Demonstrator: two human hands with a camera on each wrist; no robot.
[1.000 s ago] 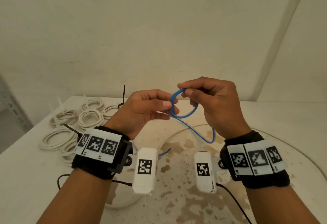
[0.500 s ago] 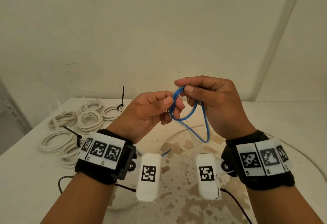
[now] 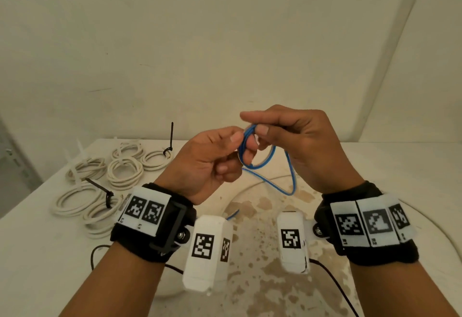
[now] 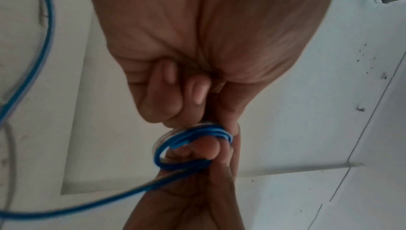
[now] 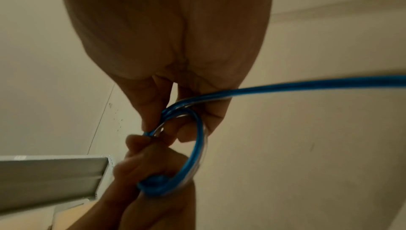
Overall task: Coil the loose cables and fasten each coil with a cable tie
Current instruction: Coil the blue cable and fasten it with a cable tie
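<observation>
A thin blue cable (image 3: 265,161) is wound into a small coil held in the air between both hands, above the table. My left hand (image 3: 212,161) pinches the coil's left side between thumb and fingers. My right hand (image 3: 295,139) pinches the top of the coil, with its index finger stretched out to the left. A loose loop of the cable hangs down to the right and its tail (image 3: 232,214) runs under my left wrist. The coil (image 4: 189,147) shows close up in the left wrist view, and the coil (image 5: 186,147) also shows in the right wrist view.
Several white cable coils (image 3: 100,186) fastened with white and black ties lie at the table's back left. A black tie end (image 3: 171,134) sticks up from one coil. The white table (image 3: 400,166) has a stained round patch (image 3: 262,261) below my hands. Black wires run from the wrist cameras.
The hands have drawn closer together and another turn has been laid on the coil. The hanging loop is shorter and my right index finger has stretched out.
</observation>
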